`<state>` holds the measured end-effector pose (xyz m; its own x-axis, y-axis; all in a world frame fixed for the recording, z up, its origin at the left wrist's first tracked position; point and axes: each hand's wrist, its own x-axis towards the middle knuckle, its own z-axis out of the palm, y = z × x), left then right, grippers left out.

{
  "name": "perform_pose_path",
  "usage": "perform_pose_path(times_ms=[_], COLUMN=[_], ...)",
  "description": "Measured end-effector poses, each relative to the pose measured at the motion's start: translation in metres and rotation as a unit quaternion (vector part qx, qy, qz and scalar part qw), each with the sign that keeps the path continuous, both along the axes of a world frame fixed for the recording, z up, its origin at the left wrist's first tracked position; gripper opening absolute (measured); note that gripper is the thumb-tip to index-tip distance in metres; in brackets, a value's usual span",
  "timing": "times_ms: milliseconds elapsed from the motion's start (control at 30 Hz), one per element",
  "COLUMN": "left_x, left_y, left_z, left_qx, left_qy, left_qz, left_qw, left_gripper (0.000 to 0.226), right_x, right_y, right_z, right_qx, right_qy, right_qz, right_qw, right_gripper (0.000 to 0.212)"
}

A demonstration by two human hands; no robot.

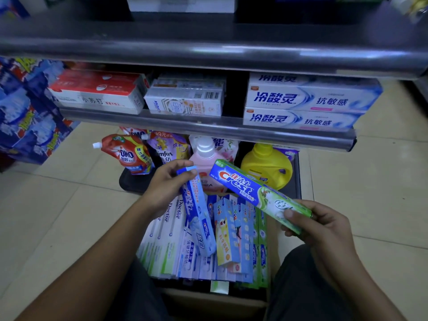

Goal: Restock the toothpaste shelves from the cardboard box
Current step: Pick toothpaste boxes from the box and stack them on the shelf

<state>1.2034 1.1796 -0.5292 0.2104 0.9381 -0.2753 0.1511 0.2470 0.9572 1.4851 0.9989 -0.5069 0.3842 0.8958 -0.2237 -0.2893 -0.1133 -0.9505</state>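
Light, both of them: thin card boxes with a tube inside. Stiff the long way, but easy to dent if squeezed hard in the middle. Smooth and shiny too, so likely to slip from a loose hold. Best taken near one end, across the flat sides.

Held in the left hand [165,189]: the blue toothpaste box [198,216], pinched at its top end between thumb and bent fingers [178,164]. Lower end down among the other boxes [166,239] in the cardboard box [208,303]. Cannot tell if lifted free or resting there.

Held in the right hand [324,230]: the green Crest box [250,188], gripped at its near end, thumb on top, fingers curled under. Far end pointing up toward the shelf [208,127]. Up in the air above the cardboard box.

Looks like room on that shelf, in the dark gap between the white boxes [185,100] and the big blue-and-white boxes [305,100].
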Motion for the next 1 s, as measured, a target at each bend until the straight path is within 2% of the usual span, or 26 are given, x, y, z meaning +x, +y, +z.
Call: perform_pose_path(times_ms=[100,167,333,433,633,767,833,1000], left_x=[-0.003,-0.003,-0.001,0.004,0.012,0.023,0.032,0.061], left_y=[0.003,0.006,0.015,0.020,0.018,0.008,0.003,0.001], left_z=[0.012,0.025,0.065,0.088,0.141,0.166,0.175,0.203], left_qx=[0.029,0.041,0.074,0.114,0.184,0.203,0.204,0.227], left_qy=[-0.011,-0.022,-0.058,-0.068,-0.024,-0.034,-0.044,-0.053], left_qz=[0.035,0.041,0.066,0.074,0.043,-0.035,-0.060,-0.038], left_qw=[0.999,0.998,0.993,0.988,0.982,0.978,0.976,0.972], left_gripper=[0.013,0.011,0.033,0.025,0.047,0.041,0.034,0.042], right_x=[0.004,0.009,0.016,0.016,0.020,0.033,0.039,0.054], right_y=[0.008,0.014,0.031,0.042,0.058,0.062,0.061,0.067], right_z=[0.013,0.023,0.060,0.082,0.124,0.146,0.152,0.174], right_qx=[0.012,0.024,0.068,0.111,0.180,0.205,0.215,0.246], right_qy=[-0.001,-0.008,-0.016,-0.025,-0.032,-0.068,-0.080,-0.091], right_qz=[-0.003,-0.006,0.014,0.024,0.016,0.014,0.012,-0.043], right_qw=[1.000,1.000,0.997,0.993,0.983,0.976,0.973,0.964], right_gripper=[0.042,0.039,0.043,0.039,0.041,0.043,0.051,0.068])
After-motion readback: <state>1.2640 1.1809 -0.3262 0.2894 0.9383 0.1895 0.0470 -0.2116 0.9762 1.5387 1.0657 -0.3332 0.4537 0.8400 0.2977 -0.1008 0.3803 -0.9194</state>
